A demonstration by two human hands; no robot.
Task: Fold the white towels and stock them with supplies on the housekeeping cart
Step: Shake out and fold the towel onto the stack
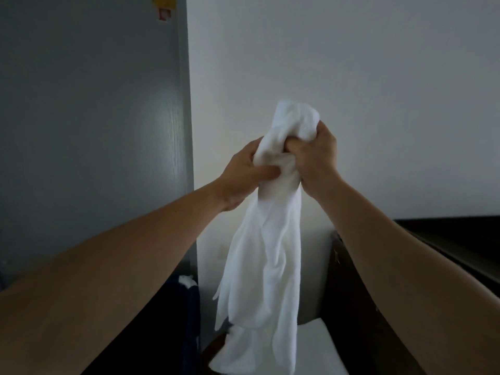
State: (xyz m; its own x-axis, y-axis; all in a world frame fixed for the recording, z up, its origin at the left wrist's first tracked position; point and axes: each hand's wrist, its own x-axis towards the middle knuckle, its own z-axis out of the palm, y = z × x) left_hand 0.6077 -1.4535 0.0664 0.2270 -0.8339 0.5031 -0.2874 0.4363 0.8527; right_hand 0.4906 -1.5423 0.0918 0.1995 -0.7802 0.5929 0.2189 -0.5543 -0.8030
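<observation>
Both hands, left hand (243, 175) and right hand (315, 161), grip the bunched white towel (266, 261), which looks soft, light and limp below the grip, best retaken at its corners.

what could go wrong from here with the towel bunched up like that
1. The left hand and right hand both grip the white towel in one crumpled wad near its top, with no corners held, so a fold started now would likely come out lumpy.
2. Its lower end hangs low beside the dark furniture and could drag or snag.
</observation>
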